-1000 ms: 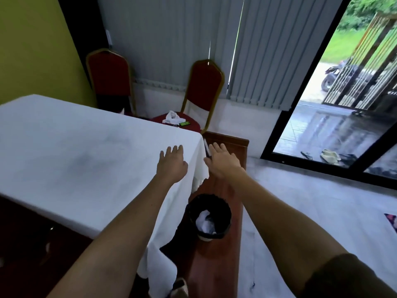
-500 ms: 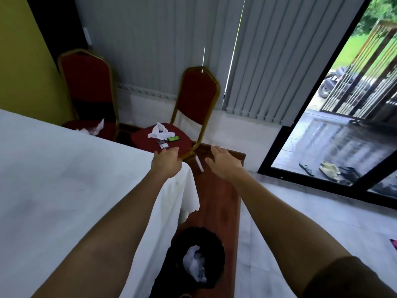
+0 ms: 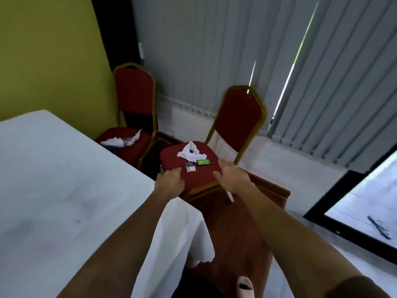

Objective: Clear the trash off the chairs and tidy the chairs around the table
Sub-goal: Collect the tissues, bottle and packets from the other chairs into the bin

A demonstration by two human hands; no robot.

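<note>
Left hand: the left hand (image 3: 169, 182) is at the front left edge of the near chair's seat, fingers curled down; it looks like it is holding the seat edge, but I cannot tell for sure.
Right hand: the right hand (image 3: 233, 176) lies open and spread at the front right corner of the same seat, holding nothing.
Near chair: the near chair (image 3: 238, 117) is red with a gold frame; it sits just past the table corner, with its back toward the blinds.
Trash on near chair: a white crumpled tissue (image 3: 191, 152) lies in the middle of the seat. Just beside it are a small green packet (image 3: 203, 162) and a small dark and white packet (image 3: 190, 167).
Far chair: the far chair (image 3: 134, 97) stands by the yellow wall (image 3: 49, 52). White crumpled paper (image 3: 120, 140) lies on its seat.
In the way: the table (image 3: 53, 179) with a white cloth fills the left side. Its corner is near the seat of the near chair.
Bench: a brown wooden bench (image 3: 242, 229) runs under the arms, touching or just beside the near chair's legs.
Open room: the pale floor (image 3: 300, 183) on the right looks free, up to the dark door frame (image 3: 343, 229).
Behind: grey blinds (image 3: 290, 61) hang behind both chairs.
Hard to see: the chair legs are mostly hidden. A pale thing at the bottom edge is cut off, and I cannot tell what it is.
</note>
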